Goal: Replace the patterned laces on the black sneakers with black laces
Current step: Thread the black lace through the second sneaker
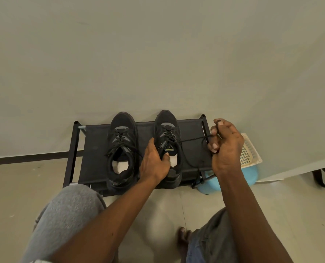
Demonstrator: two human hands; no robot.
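Sneakers, two black ones, stand side by side on the fabric top shelf of a low black shoe rack (95, 149) against a pale wall, toes toward the wall. The sneaker on the left (122, 149) has a black lace through its eyelets, with loose ends lying at its sides; white stuffing shows in its opening. No hand touches it.

The sneaker on the right (167, 130) is held by the left hand (154, 162). The fingers lie along its inner side and the thumb hooks over the collar into the opening, onto the white stuffing.

The right hand (226, 147) is raised just beyond the rack's right end, apart from the shoe. Its fingers are curled tight and pinch a black lace (192, 139). This lace runs taut from the upper eyelets of the held sneaker across to that hand. A slack part drops from the hand in a loop over the shelf and trails toward the rack's front edge.

Behind the right hand sits a cream plastic basket (250, 150) on a light blue tub (250, 175). Grey-clad knees (66, 215) frame the bottom of the view, above a pale tiled floor.
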